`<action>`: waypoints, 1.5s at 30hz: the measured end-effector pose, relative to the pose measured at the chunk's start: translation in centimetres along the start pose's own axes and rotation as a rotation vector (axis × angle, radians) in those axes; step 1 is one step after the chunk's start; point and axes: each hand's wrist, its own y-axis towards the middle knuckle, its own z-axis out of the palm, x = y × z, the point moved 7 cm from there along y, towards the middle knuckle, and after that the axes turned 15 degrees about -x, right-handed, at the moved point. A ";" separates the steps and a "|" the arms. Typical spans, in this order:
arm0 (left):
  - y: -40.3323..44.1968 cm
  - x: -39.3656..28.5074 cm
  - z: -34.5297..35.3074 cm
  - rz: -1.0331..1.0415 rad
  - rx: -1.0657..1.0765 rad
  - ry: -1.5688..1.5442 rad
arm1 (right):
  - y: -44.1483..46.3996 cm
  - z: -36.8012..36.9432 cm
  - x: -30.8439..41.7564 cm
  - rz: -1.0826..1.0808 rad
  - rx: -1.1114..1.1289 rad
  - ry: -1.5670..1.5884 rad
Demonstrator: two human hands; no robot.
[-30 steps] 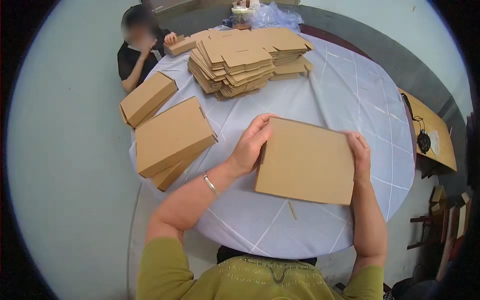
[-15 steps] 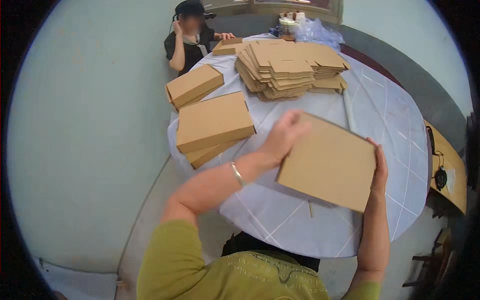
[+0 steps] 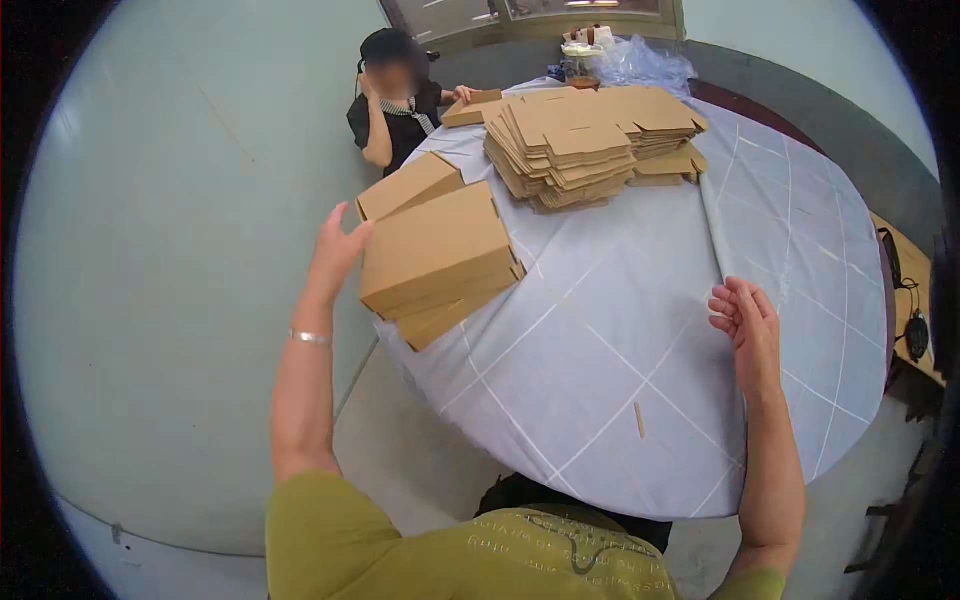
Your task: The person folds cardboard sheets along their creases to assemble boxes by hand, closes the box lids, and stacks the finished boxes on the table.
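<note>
My left hand (image 3: 340, 250) is at the left edge of the near stack of cardboard boxes. Its fingers are spread, with the thumb close to the top box (image 3: 440, 245); whether it touches is hard to tell. Beneath that box, another box (image 3: 450, 313) sticks out at an angle. A further closed box (image 3: 410, 187) lies just behind. Over the right side of the table, my right hand (image 3: 748, 322) is raised with loosely curled, parted fingers and holds nothing.
Flat, unfolded cartons (image 3: 575, 140) are piled at the table's far side. Behind them are a jar (image 3: 580, 70) and clear plastic (image 3: 645, 65). A person (image 3: 390, 100) sits at the far left beside an open box (image 3: 475, 107). A thin strip (image 3: 640, 420) lies on the tablecloth (image 3: 600, 350).
The box that was between my hands has left them, and a box now tops the near stack. My left hand has swung left to the stack; my right hand is free.
</note>
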 end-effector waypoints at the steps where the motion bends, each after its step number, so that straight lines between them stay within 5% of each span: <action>1: -1.0 -1.0 -0.2 0.005 -0.001 -0.002 | -0.1 0.1 -0.1 -0.018 0.008 -0.018; 3: -4.7 -7.6 -1.4 0.537 -0.242 -0.121 | 0.1 0.1 -0.7 -0.012 0.000 -0.047; 6: -14.0 -16.9 0.1 0.552 0.328 -0.626 | 0.0 0.2 -1.2 -0.019 0.016 -0.125; 7: -17.0 -19.7 0.3 0.706 0.495 -0.752 | -0.1 0.5 -1.4 -0.034 0.038 -0.166; 9: -21.9 -24.7 0.0 0.728 0.894 -1.166 | 0.1 0.6 -2.4 -0.091 0.102 -0.225; 14: -25.0 -31.1 -0.9 0.546 1.157 -1.694 | 0.0 0.9 -4.0 -0.163 0.188 -0.379; 20: -24.5 -33.4 -3.4 0.574 1.011 -2.525 | 0.0 1.4 -3.6 -0.276 0.257 -0.478; 27: -25.7 -33.3 -1.5 0.318 1.413 -2.437 | -0.4 1.6 -3.0 -0.316 0.253 -0.495; 33: -26.2 -32.5 -1.0 0.183 1.624 -2.407 | -1.7 2.7 -1.1 -0.554 0.238 -0.623; 37: -25.6 -32.1 -1.3 0.201 1.682 -2.379 | -1.9 2.9 -1.4 -0.603 0.304 -0.723; 40: -23.7 -31.8 -2.3 0.368 1.481 -2.645 | -2.0 3.1 -1.7 -0.647 0.347 -0.783; 45: -22.6 -30.7 -3.0 0.455 1.714 -2.646 | -2.5 5.3 -0.8 -0.660 0.511 -1.026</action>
